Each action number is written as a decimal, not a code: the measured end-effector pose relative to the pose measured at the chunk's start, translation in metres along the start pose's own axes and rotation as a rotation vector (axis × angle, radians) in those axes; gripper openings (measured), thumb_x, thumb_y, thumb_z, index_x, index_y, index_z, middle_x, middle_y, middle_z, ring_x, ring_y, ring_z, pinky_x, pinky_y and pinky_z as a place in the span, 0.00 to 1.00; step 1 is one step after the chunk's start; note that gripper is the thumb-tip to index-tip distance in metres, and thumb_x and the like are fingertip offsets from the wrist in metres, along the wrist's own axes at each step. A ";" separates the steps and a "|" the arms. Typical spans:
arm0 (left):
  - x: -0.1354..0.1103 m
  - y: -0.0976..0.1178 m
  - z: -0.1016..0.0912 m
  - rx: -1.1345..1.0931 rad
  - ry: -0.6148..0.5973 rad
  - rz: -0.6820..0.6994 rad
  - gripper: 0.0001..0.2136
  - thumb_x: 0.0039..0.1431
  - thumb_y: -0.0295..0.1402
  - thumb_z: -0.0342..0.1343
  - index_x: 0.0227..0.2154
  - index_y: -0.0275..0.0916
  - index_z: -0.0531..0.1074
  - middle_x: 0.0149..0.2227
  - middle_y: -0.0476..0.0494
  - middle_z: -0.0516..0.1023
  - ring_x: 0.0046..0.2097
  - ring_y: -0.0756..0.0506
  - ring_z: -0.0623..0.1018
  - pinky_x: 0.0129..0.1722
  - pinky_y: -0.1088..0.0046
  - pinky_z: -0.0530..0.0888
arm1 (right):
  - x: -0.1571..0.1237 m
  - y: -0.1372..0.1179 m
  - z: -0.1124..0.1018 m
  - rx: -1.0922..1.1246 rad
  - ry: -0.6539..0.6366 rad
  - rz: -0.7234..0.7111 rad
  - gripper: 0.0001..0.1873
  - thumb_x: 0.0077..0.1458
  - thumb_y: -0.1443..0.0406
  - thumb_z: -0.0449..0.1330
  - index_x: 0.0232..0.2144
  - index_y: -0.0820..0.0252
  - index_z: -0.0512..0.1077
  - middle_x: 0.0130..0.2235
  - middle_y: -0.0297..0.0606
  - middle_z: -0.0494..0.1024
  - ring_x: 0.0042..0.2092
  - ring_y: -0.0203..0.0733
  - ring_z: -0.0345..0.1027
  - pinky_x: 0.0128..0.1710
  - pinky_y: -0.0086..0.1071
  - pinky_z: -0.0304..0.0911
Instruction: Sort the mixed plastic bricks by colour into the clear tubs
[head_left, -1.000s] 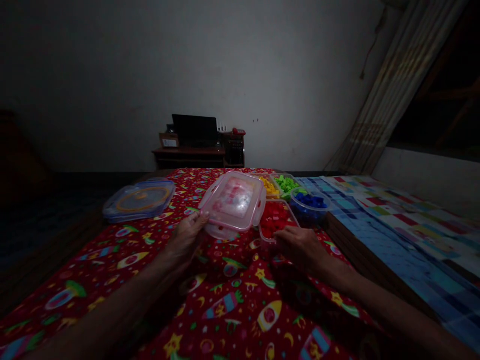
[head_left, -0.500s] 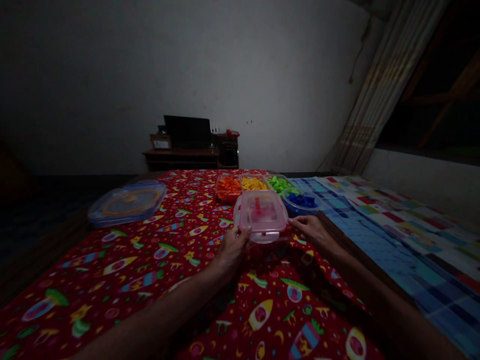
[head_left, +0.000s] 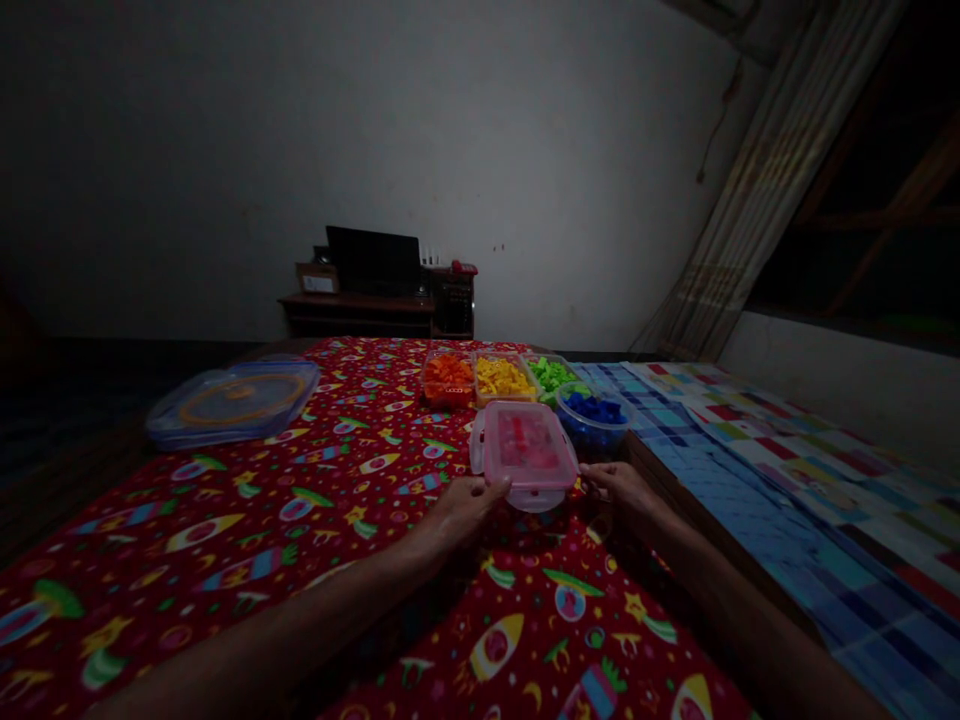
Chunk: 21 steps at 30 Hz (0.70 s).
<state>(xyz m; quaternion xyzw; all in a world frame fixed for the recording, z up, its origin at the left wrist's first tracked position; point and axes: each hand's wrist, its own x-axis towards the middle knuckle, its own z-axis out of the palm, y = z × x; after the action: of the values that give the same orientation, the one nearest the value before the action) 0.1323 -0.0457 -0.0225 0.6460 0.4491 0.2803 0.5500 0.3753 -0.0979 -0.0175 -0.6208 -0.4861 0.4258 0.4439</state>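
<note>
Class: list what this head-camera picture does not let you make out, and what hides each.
Head view: the pieces in the lidded container, blurred by its pink lid.
Head view: whether the left hand and right hand grip it or only touch it; too dark.
Head view: items on the far desk; too small, dim.

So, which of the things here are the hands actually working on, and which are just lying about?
In hand:
- pink-lidded box of red pieces
- left hand and right hand, each at a near corner of it

Lying about, untouched:
- orange tub, yellow tub, green tub
- blue bowl
- blue-lidded tray
- patchwork cloth
</note>
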 end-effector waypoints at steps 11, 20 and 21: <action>0.008 0.017 -0.060 0.439 0.458 0.519 0.19 0.59 0.47 0.42 0.38 0.39 0.71 0.39 0.43 0.77 0.41 0.44 0.75 0.42 0.68 0.71 | -0.009 -0.056 0.011 -0.981 0.191 -0.806 0.20 0.61 0.60 0.48 0.51 0.63 0.68 0.53 0.50 0.71 0.55 0.48 0.63 0.53 0.44 0.60; 0.045 -0.011 -0.049 0.796 0.023 0.830 0.22 0.66 0.38 0.34 0.59 0.41 0.60 0.62 0.41 0.62 0.65 0.45 0.56 0.64 0.55 0.48 | 0.043 -0.052 0.022 -1.173 -0.184 -0.715 0.24 0.63 0.61 0.43 0.56 0.69 0.63 0.58 0.52 0.65 0.62 0.48 0.53 0.61 0.45 0.51; 0.046 -0.011 -0.049 0.793 0.030 0.840 0.22 0.66 0.37 0.34 0.59 0.41 0.60 0.61 0.41 0.62 0.65 0.45 0.56 0.64 0.55 0.49 | 0.044 -0.051 0.022 -1.172 -0.176 -0.711 0.25 0.63 0.61 0.43 0.56 0.70 0.63 0.59 0.53 0.64 0.62 0.48 0.54 0.61 0.45 0.51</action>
<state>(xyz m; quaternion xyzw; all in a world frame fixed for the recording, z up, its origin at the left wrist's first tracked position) 0.1076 0.0173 -0.0279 0.9216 0.2328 0.2939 0.1008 0.3496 -0.0446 0.0221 -0.5243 -0.8443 -0.0296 0.1068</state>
